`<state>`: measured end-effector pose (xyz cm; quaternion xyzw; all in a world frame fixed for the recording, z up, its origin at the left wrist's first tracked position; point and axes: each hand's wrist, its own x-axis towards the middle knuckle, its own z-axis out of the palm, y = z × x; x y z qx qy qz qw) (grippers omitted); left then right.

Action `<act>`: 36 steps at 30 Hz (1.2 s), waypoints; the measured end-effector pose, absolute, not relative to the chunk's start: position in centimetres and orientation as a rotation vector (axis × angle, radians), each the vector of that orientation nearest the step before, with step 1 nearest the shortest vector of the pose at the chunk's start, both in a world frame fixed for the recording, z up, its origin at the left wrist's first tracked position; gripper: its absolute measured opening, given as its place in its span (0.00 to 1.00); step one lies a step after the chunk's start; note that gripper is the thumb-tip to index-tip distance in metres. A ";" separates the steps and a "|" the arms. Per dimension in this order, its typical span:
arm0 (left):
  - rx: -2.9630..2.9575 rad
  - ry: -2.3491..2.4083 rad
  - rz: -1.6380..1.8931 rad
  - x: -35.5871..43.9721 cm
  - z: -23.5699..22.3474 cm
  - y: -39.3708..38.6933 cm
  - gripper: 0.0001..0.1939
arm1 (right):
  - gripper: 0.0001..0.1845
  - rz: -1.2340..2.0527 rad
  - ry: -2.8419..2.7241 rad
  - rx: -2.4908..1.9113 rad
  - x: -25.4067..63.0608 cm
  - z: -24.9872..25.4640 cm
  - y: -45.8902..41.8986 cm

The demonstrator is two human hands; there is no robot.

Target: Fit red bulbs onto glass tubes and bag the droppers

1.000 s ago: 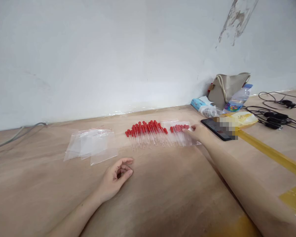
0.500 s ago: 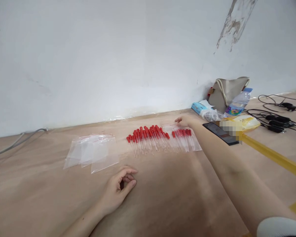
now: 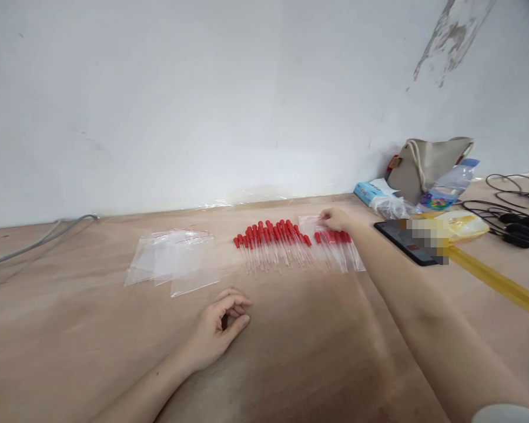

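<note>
My right hand [image 3: 334, 219] reaches to the far side, its fingers closed at the top edge of a clear zip bag [image 3: 308, 222]. Several red-bulbed droppers [image 3: 330, 236] lie at that bag; whether they are all inside I cannot tell. Just left of it is a row of loose droppers [image 3: 268, 232], red bulbs away from me and clear stems toward me. My left hand [image 3: 223, 326] rests on the table below the row, fingers loosely curled and thumb apart, holding nothing. Overlapping clear zip bags [image 3: 185, 258] lie flat on the left.
On the right lie a dark phone [image 3: 409, 244], a yellow packet [image 3: 465, 225], black cables [image 3: 518, 226] and yellow tape [image 3: 498, 285]. Behind them are a blue tissue pack [image 3: 365, 192], a plastic bottle [image 3: 449, 188] and a beige bag [image 3: 427, 167]. A grey cable [image 3: 48, 238] runs along the wall.
My right hand's fingers have closed and come down onto the top edge of the bag. The left hand stays in place. The whole view has shifted slightly.
</note>
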<state>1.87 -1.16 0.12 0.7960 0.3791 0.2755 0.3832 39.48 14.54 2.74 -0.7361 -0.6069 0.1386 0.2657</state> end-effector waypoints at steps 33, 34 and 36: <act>1.695 2.003 1.487 -7.6 1.3 6.1 0.10 | 0.11 0.248 -2.230 -0.883 24.0 -0.9 -0.9; 1.640 1.936 1.581 -7.1 1.6 5.9 0.10 | 0.11 0.232 -2.220 -0.904 24.3 -0.9 -1.1; 1.420 1.717 1.709 -5.4 2.1 5.2 0.10 | 0.10 0.156 -2.197 -0.975 24.6 -0.9 -1.2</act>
